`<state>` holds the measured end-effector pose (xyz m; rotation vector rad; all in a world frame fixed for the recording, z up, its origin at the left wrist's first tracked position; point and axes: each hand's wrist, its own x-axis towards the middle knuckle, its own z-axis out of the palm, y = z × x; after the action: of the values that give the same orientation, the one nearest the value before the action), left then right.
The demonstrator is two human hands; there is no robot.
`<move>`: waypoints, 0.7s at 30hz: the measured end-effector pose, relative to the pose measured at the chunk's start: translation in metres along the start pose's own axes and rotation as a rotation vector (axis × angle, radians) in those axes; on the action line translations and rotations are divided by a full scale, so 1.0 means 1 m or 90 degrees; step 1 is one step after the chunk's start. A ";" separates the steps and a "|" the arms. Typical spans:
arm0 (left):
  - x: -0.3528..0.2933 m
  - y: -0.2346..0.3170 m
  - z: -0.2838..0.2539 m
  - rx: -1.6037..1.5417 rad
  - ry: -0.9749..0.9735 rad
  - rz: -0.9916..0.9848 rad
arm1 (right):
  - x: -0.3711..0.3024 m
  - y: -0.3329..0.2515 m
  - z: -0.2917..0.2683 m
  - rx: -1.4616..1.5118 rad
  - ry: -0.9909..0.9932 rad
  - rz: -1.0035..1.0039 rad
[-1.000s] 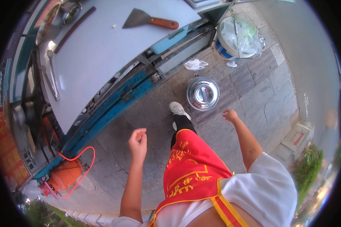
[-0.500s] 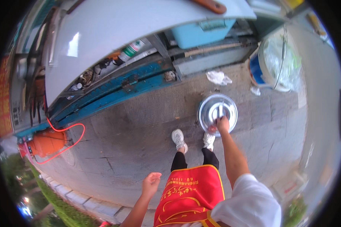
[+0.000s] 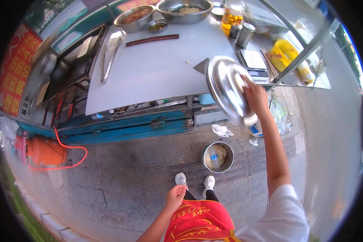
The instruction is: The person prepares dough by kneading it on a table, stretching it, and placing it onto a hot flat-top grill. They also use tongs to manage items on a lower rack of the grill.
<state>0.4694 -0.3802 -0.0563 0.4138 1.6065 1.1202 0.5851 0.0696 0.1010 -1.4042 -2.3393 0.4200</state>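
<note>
Lid (image 3: 223,89) now lifted off the pot (image 3: 230,160), exposing a bottle (image 3: 214,160) inside, right hand (image 3: 254,96) fingers closed on lid, left hand (image 3: 175,196) fingers half-curled, empty

The right hand (image 3: 254,96) grips a tilted metal lid (image 3: 221,84) by its top, in front of the right part of the white surface (image 3: 157,72); the lid partly hides a scraper (image 3: 201,66). The left hand (image 3: 176,196), its fingers loosely bent, hangs beside the red apron (image 3: 201,218). On the ground (image 3: 129,169) beyond the shoes (image 3: 209,182) stands an open pot (image 3: 231,159) with a clear bottle (image 3: 214,160) and a pale mass (image 3: 208,154) inside. A brown stick (image 3: 152,40) and tongs (image 3: 105,70) lie on the surface.
</note>
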 end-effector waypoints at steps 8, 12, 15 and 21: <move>-0.008 -0.029 -0.037 -0.028 0.057 0.052 | 0.191 -0.044 0.103 -0.180 -0.029 0.067; -0.006 -0.016 -0.042 0.027 0.010 -0.015 | 0.214 0.036 0.089 -0.450 -0.085 -0.196; 0.006 -0.024 -0.032 -0.020 0.042 -0.035 | 0.128 0.020 0.048 -0.334 -0.035 -0.323; 0.040 -0.048 0.013 -0.074 0.156 -0.070 | -0.053 0.143 -0.011 -0.169 -0.678 -0.052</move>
<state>0.4798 -0.3687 -0.1185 0.1136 1.7422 1.2090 0.7238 0.0882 0.0396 -1.3637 -3.3672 1.0691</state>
